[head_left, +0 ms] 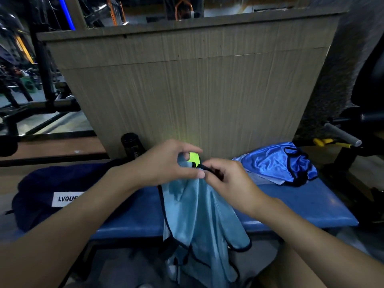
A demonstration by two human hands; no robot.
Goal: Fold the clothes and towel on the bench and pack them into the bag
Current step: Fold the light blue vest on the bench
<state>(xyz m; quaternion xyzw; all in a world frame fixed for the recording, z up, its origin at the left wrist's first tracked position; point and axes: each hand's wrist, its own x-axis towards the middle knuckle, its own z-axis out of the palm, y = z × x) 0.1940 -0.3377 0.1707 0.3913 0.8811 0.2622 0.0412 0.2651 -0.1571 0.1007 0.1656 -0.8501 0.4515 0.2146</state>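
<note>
A light blue garment (199, 221) with black trim and a neon yellow tag hangs in front of the blue bench (301, 206), its lower part draping below the seat edge. My left hand (166, 163) pinches its top edge by the yellow tag. My right hand (224, 177) pinches the black trim right beside it. A shiny blue garment (276, 163) lies crumpled on the bench at the right. The dark navy bag (56, 196) with a white label sits at the bench's left end.
A wooden panel (197, 90) rises directly behind the bench. A black bottle (133, 146) stands between bag and panel. Gym equipment frames (45, 80) stand at the left, and a machine with a grey handle (342, 134) at the right.
</note>
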